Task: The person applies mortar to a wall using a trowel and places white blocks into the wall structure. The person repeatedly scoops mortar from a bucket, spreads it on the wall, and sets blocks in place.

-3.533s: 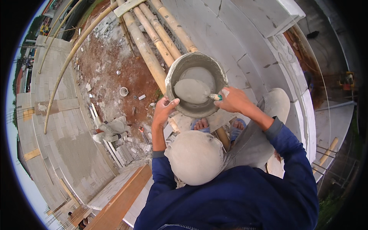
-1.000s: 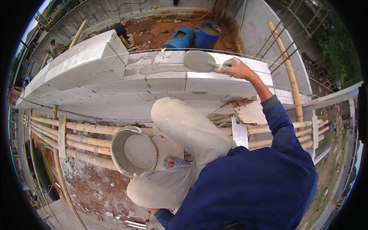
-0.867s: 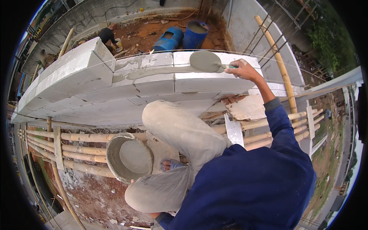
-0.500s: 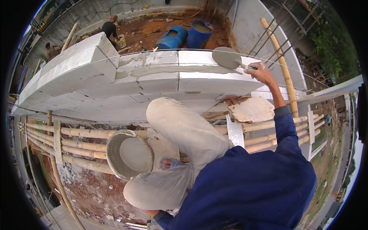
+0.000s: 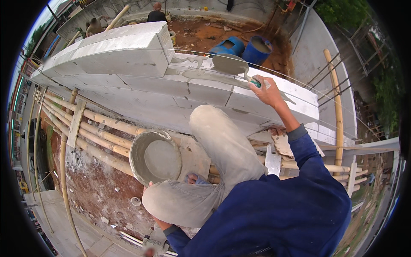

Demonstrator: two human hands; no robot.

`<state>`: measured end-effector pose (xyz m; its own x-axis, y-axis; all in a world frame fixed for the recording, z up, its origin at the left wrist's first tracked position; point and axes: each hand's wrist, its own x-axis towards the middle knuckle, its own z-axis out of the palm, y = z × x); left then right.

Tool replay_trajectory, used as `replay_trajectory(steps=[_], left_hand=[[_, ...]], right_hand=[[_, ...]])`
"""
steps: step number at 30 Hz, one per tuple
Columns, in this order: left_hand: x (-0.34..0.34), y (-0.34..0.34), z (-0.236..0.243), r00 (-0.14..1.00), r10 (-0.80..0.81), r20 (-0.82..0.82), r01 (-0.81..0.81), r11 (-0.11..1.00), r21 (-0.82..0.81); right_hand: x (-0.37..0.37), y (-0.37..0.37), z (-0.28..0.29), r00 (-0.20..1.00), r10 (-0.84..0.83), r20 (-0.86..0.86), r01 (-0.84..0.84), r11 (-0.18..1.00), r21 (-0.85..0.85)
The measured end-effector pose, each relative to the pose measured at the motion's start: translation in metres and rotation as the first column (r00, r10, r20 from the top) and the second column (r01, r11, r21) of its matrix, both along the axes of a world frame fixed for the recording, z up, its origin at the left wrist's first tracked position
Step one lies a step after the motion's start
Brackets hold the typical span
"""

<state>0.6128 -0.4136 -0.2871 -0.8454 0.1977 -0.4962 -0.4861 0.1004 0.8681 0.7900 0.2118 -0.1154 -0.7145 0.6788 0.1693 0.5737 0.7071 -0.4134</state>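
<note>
My right hand (image 5: 266,90) is closed round the teal handle of a trowel (image 5: 230,64). Its broad rounded blade, coated in grey mortar, is over the top of a white block wall (image 5: 205,91). A smeared strip of wet mortar (image 5: 214,77) runs along that top, beside the blade. Most of my left hand (image 5: 148,185) is hidden behind my knee; its fingertips show at the rim of a bucket (image 5: 134,159) and appear to grip it. Grey mortar (image 5: 162,159) lies inside the bucket, which stands near my sandalled foot.
A raised block course (image 5: 124,60) ends left of the trowel. A taut string (image 5: 295,79) crosses above the wall. Bamboo poles (image 5: 107,139) run alongside, with a broken slab (image 5: 284,143) near my right arm. Beyond the wall are blue drums (image 5: 257,50) and two people (image 5: 156,15).
My right hand has drawn the trowel left along the wall top, toward the raised blocks. The whole view has turned and shifted. The left fingertips show more clearly at the bucket.
</note>
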Motion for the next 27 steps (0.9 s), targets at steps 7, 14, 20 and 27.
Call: replay_trajectory(steps=[7, 14, 20, 27], left_hand=[[0.005, 0.003, -0.002, 1.000, 0.006, 0.023, -0.006, 1.000, -0.005], [0.005, -0.002, -0.004, 1.000, 0.024, 0.020, -0.023, 1.000, -0.021], [0.001, -0.003, -0.003, 0.999, 0.027, 0.024, -0.026, 0.999, -0.030], [0.000, 0.005, -0.004, 0.999, 0.025, 0.046, -0.023, 0.999, -0.047]], right_hand=[[0.047, -0.005, -0.028, 0.983, -0.040, -0.177, 0.076, 0.976, 0.203], [0.085, -0.004, -0.040, 0.960, -0.077, -0.269, 0.171, 0.922, 0.347], [0.106, -0.008, -0.021, 0.966, -0.250, -0.071, 0.259, 0.947, 0.192], [0.152, 0.024, -0.086, 0.960, -0.110, -0.256, 0.221, 0.861, 0.459]])
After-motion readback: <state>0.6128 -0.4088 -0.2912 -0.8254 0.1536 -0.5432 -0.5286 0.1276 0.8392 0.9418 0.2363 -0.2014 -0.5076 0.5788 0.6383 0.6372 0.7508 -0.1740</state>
